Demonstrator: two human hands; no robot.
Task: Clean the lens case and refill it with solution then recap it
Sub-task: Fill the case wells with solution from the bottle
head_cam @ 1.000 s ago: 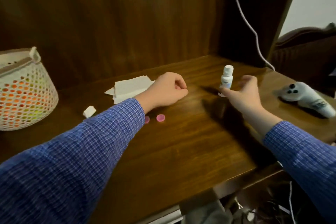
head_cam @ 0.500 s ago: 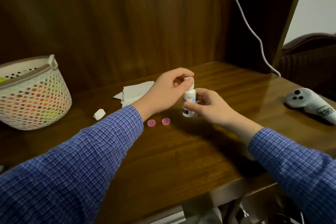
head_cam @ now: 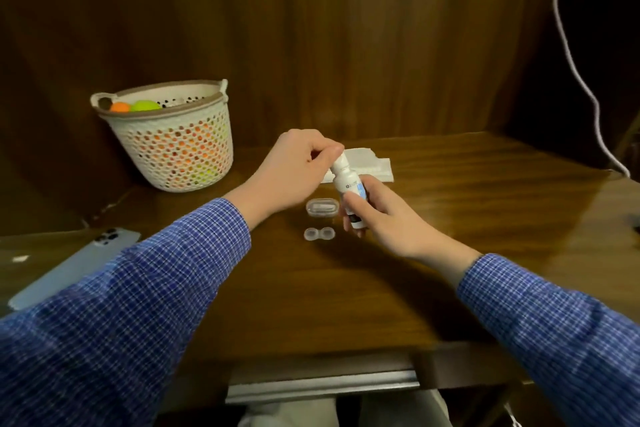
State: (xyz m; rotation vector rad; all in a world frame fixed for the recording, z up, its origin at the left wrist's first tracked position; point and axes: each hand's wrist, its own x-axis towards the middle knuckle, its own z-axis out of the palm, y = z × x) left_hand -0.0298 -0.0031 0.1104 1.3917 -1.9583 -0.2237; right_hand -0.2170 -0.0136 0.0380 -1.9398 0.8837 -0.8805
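Near the middle of the worktop (head_cam: 450,236), a small white bottle (head_cam: 348,189) is held tilted above the surface. Its body is gripped by the right hand (head_cam: 377,218), fingers curled round the label, while its cap is pinched by the fingertips of the left hand (head_cam: 294,166). The cap appears to be on the bottle, so the step in hand is judged to be opening the solution for the refill.

Just left of the right hand, the clear lens case (head_cam: 319,233) lies flat on the worktop with both wells uncapped. Just beyond it a clear oval container (head_cam: 322,207) is seen; what it holds cannot be told. A white tissue (head_cam: 370,166) lies farther back, partly hidden behind the bottle. The caps of the case are not seen.

For the next move, the cap must be twisted off and set aside, and the nozzle brought over each well in turn. A gentle squeeze is called for, since the wells look shallow and could be overfilled.

At the far left a basket (head_cam: 173,146) stands; at the near left a phone (head_cam: 69,270) lies.
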